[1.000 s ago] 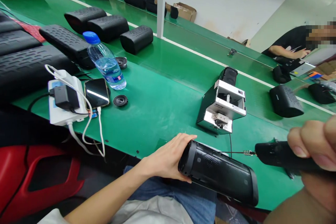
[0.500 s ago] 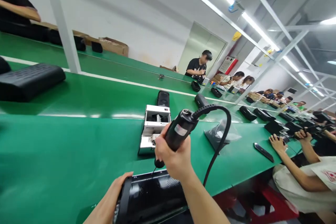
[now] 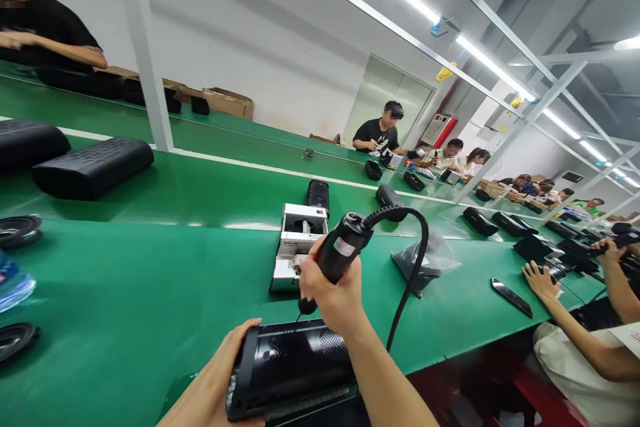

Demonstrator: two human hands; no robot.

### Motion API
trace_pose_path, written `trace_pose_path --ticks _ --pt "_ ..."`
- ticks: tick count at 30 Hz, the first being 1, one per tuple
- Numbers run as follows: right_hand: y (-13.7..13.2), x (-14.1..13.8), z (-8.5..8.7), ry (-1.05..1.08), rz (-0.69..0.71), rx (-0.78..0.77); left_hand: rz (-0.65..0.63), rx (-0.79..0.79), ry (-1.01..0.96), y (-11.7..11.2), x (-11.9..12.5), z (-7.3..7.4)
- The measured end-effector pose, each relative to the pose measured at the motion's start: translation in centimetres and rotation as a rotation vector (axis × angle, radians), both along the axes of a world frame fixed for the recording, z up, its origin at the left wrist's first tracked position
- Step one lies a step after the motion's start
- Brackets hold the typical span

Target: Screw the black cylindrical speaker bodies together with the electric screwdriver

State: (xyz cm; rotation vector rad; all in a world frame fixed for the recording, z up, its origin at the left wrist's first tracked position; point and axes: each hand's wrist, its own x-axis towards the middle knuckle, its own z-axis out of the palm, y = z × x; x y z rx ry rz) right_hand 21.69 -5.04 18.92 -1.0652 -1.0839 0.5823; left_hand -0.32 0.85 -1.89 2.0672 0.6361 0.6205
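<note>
My right hand (image 3: pixel 337 287) is wrapped round a black electric screwdriver (image 3: pixel 345 247) with a thick cable curving off its top. Its thin bit points down at the upper edge of a glossy black speaker housing (image 3: pixel 290 363); whether the tip touches a screw is too small to tell. The housing has perforated patches and lies on its side near me. Gripping its left end is my left hand (image 3: pixel 225 360), fingers along the top and under the bottom corner. Just beyond the screwdriver stands a silver screw feeder (image 3: pixel 303 237), partly hidden by my right hand.
Black speaker shells (image 3: pixel 95 167) lie at the left, near black rings (image 3: pixel 17 343) and a bottle (image 3: pixel 13 280). A plastic bag (image 3: pixel 425 260) and a dark strip (image 3: pixel 511 297) lie to the right. A co-worker's hand (image 3: pixel 543 280) rests on parts there. A post (image 3: pixel 150 53) rises from the bench.
The view has shifted left, bringing the bottle and rings into sight. The screwdriver stays in my right hand, its bit still at the housing's upper edge. My left hand keeps hold of the housing.
</note>
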Motion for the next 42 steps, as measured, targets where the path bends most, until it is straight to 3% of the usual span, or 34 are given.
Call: trace_pose_path --ticks 5,9,14,21,33,42 --pt "-1.0 0.6 1.9 -0.044 0.055 0.086 -0.027 -0.056 -0.016 -0.3 -0.2 0.4" --pt "-2.0 1.5 4.6 -0.086 0.004 0.230 -0.112 -0.060 0.016 -0.2 -0.2 2.2" --pt "-0.2 3.6 6.6 -0.163 -0.298 0.393 -0.188 -0.062 -0.050 -0.4 0.0 3.9" --pt "4.0 4.6 5.9 -0.178 -0.405 0.419 -0.216 -0.042 -0.058 0.1 0.1 3.6" --pt "6.1 3.4 4.6 -0.207 -0.477 0.320 -0.215 -0.056 -0.039 0.1 0.1 3.7" --pt "6.1 3.9 4.5 -0.189 -0.416 0.318 -0.214 -0.024 -0.047 0.1 0.1 3.6"
